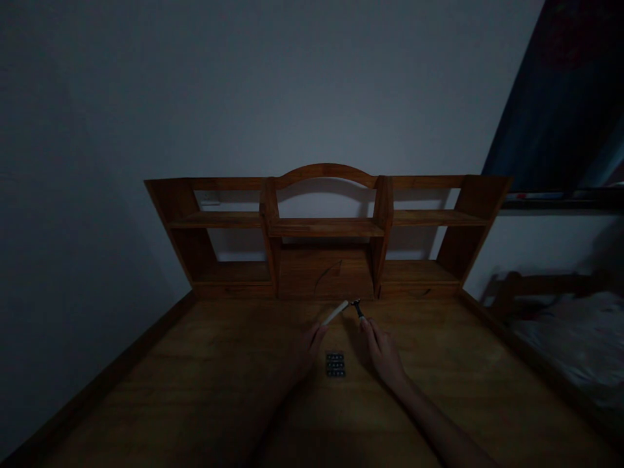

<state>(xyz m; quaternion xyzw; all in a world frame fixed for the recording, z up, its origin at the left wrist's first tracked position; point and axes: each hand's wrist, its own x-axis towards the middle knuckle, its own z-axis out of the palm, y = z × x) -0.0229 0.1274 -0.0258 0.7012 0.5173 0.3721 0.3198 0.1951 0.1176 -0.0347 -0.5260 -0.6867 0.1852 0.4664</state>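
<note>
The room is dim. My left hand (308, 351) holds a slim white handle-like stick (335, 312) that points up and to the right. My right hand (381, 351) pinches a small dark-headed piece (357, 307) whose tip nearly meets the white stick's end. Both hands hover over the wooden desk (195, 390). Between my wrists a small dark tray of several cartridges (335, 364) lies flat on the desk.
A wooden hutch (326, 227) with open shelves stands at the desk's back edge against a pale wall. A dark window (560, 97) is at the upper right. A bed with light bedding (575, 338) sits to the right of the desk.
</note>
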